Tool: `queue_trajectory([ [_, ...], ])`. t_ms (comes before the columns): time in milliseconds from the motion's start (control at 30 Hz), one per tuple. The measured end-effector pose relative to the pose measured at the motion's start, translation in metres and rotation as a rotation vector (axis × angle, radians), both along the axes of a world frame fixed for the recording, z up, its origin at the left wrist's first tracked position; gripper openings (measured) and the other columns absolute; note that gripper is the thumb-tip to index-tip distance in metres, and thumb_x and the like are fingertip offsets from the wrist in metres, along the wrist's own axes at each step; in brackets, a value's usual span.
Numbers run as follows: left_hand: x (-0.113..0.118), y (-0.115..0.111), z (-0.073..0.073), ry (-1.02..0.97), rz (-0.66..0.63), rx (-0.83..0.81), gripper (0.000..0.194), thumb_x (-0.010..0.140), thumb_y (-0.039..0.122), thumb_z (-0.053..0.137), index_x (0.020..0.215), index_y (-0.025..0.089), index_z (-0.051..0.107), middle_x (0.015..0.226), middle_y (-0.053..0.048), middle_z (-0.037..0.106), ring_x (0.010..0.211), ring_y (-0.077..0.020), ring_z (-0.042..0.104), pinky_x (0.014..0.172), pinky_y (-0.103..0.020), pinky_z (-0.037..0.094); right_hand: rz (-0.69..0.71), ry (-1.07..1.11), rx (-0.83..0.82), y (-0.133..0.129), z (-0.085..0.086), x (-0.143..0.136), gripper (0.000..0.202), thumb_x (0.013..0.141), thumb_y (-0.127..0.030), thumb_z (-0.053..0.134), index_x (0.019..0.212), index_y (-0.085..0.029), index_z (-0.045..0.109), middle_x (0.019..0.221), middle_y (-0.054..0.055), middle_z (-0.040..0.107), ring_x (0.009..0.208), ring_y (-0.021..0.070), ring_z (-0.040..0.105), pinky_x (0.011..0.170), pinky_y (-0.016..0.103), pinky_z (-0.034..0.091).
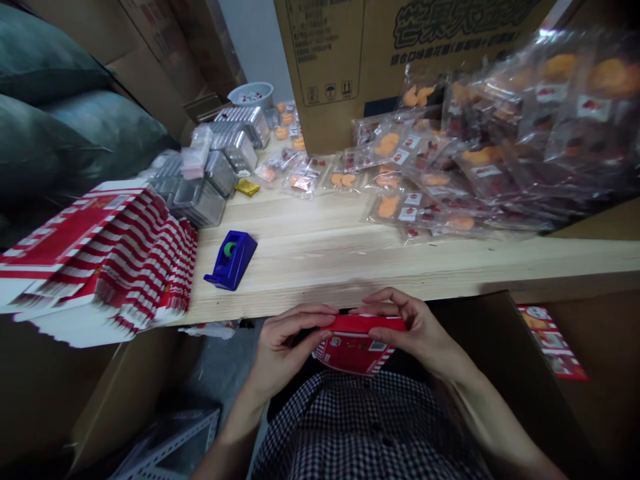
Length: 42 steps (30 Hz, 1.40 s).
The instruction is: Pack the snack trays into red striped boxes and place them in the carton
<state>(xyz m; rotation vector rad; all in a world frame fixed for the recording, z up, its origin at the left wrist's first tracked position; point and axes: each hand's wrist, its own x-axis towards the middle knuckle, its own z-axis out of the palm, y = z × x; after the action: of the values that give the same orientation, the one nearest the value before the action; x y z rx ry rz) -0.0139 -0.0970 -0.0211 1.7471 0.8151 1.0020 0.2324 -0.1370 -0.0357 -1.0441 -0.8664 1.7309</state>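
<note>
A small red box with striped red-and-white edges point(353, 353) is between my two hands, just off the table's front edge and above my lap. My left hand point(295, 337) pinches the left end of its red top edge between thumb and fingers. At the right end, my right hand point(405, 327) grips the same edge, thumb in front and fingers behind. The box's printed face with a barcode points toward me. Whatever is inside it is hidden.
A blue tape dispenser point(233, 260) stands on the wooden table point(310, 233). Stacked red-striped cartons point(125, 260) lie left, clear plastic cases point(200, 197) behind them. Bagged orange pieces point(435, 180) pile up right, before a cardboard box point(325, 80). An open carton point(590, 287) is below right.
</note>
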Motion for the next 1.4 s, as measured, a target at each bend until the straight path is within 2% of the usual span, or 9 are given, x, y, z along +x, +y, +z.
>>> queue_trajectory([
  [233, -0.004, -0.004, -0.004, 0.013, -0.012, -0.025, 0.033, 0.085, 0.004, 0.072, 0.108, 0.027, 0.077, 0.113, -0.004, 0.076, 0.103, -0.0168, 0.072, 0.093, -0.032, 0.058, -0.026, 0.005, 0.011, -0.006, -0.002, -0.004, 0.033, 0.075, -0.022, 0.086, 0.1, -0.023, 0.064, 0.108, 0.005, 0.08, 0.094, 0.0185, 0.076, 0.08, 0.029, 0.059],
  [433, -0.004, -0.006, -0.015, -0.024, 0.021, -0.09, 0.031, 0.086, 0.006, 0.07, 0.108, 0.028, 0.077, 0.113, -0.004, 0.076, 0.106, -0.0182, 0.072, 0.095, -0.034, 0.057, -0.068, -0.039, 0.0, -0.005, -0.009, -0.008, 0.034, 0.076, -0.024, 0.084, 0.105, -0.023, 0.065, 0.095, 0.003, 0.081, 0.076, 0.0133, 0.076, 0.069, 0.023, 0.058],
  [633, -0.003, 0.004, -0.018, -0.072, 0.1, -0.19, 0.023, 0.086, 0.011, 0.072, 0.102, 0.025, 0.079, 0.111, -0.005, 0.077, 0.106, -0.0177, 0.072, 0.095, -0.03, 0.057, -0.071, -0.172, 0.126, -0.002, -0.01, -0.003, 0.026, 0.082, -0.025, 0.08, 0.107, -0.028, 0.074, 0.117, 0.002, 0.077, 0.107, 0.0173, 0.072, 0.093, 0.03, 0.057],
  [767, -0.005, 0.025, -0.019, -0.167, 0.152, -0.312, 0.015, 0.084, 0.016, 0.076, 0.098, 0.021, 0.079, 0.111, -0.007, 0.078, 0.106, -0.0193, 0.072, 0.094, -0.031, 0.058, -0.095, -0.228, 0.185, 0.003, -0.002, 0.003, 0.025, 0.089, -0.028, 0.073, 0.114, -0.035, 0.075, 0.118, 0.001, 0.077, 0.104, 0.0182, 0.074, 0.093, 0.033, 0.059],
  [900, -0.011, 0.041, -0.025, -0.215, 0.146, -0.417, 0.013, 0.082, 0.022, 0.078, 0.095, 0.019, 0.079, 0.11, -0.008, 0.078, 0.104, -0.0206, 0.073, 0.09, -0.031, 0.059, -0.049, -0.487, 0.344, 0.015, 0.003, 0.004, 0.029, 0.092, -0.031, 0.069, 0.12, -0.037, 0.074, 0.128, 0.002, 0.072, 0.118, 0.0219, 0.067, 0.101, 0.036, 0.054],
  [1000, -0.017, 0.043, -0.035, -0.192, 0.155, -0.47, 0.014, 0.082, 0.026, 0.078, 0.093, 0.017, 0.079, 0.109, -0.01, 0.078, 0.101, -0.0209, 0.073, 0.089, -0.032, 0.058, -0.016, -0.542, 0.377, 0.024, -0.008, -0.001, 0.027, 0.093, -0.033, 0.068, 0.119, -0.035, 0.075, 0.123, 0.004, 0.074, 0.11, 0.0223, 0.07, 0.097, 0.036, 0.055],
  [1133, -0.019, 0.037, -0.05, -0.146, 0.167, -0.509, 0.019, 0.085, 0.03, 0.075, 0.096, 0.015, 0.077, 0.108, -0.011, 0.078, 0.099, -0.0203, 0.072, 0.09, -0.032, 0.056, 0.047, -0.472, 0.256, 0.035, -0.035, -0.008, 0.029, 0.093, -0.039, 0.067, 0.119, -0.029, 0.074, 0.111, 0.006, 0.077, 0.093, 0.0215, 0.073, 0.084, 0.035, 0.059],
  [1300, -0.023, 0.039, -0.052, 0.029, 0.174, -0.36, 0.03, 0.093, 0.036, 0.064, 0.116, 0.019, 0.071, 0.113, -0.01, 0.074, 0.101, -0.0214, 0.069, 0.091, -0.034, 0.053, 0.021, -0.495, 0.209, 0.047, -0.05, -0.007, 0.031, 0.085, -0.044, 0.074, 0.107, -0.023, 0.078, 0.095, 0.006, 0.079, 0.084, 0.0232, 0.073, 0.076, 0.033, 0.06],
  [1400, -0.052, 0.054, -0.045, 0.207, 0.521, -0.039, 0.044, 0.09, 0.037, 0.069, 0.131, 0.024, 0.061, 0.131, -0.011, 0.064, 0.12, -0.0251, 0.059, 0.106, -0.04, 0.044, -0.014, -0.481, 0.186, 0.048, -0.05, 0.001, 0.028, 0.08, -0.045, 0.078, 0.097, -0.023, 0.08, 0.093, 0.006, 0.08, 0.081, 0.0242, 0.074, 0.076, 0.033, 0.061],
])
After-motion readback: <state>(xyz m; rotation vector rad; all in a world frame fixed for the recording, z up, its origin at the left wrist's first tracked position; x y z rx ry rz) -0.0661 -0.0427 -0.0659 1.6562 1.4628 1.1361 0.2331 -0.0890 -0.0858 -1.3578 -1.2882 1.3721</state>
